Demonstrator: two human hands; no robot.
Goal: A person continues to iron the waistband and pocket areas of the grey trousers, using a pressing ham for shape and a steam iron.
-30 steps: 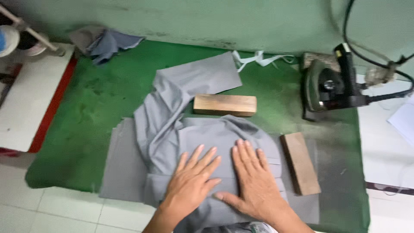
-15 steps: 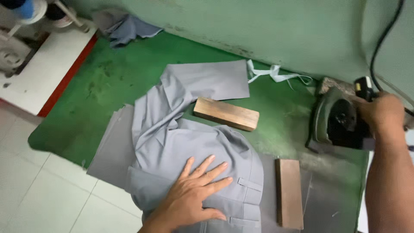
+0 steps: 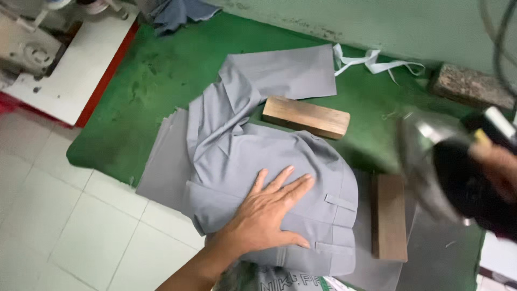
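My left hand [image 3: 267, 213] is flat on the grey trousers [image 3: 269, 178], fingers spread and loose, just pressing the cloth down near the waistband end where the belt loops are, not gripping anything. The trousers lie on the green padded table [image 3: 161, 81], long axis running from the waistband by my hand up and away toward the far wall, with the leg folded over at the top. My right hand [image 3: 501, 167] is off at the right edge, wrapped around the handle of the iron [image 3: 447, 167], which is in the air and blurry, so I can't really tell how tight that grip is, but it's clearly holding it. The iron sits to the right of the trousers, well apart from my left hand, so the right hand is the one nearer to it. Two wooden blocks here: one [image 3: 306, 116] lying crosswise just above the trousers, another [image 3: 389, 216] running lengthwise just beside them on the right. White fabric strips [image 3: 371, 62] by the wall, a stone slab [image 3: 468, 86] beyond, a sewing machine table [image 3: 70, 59] on the left. No labels or signs worth noting.
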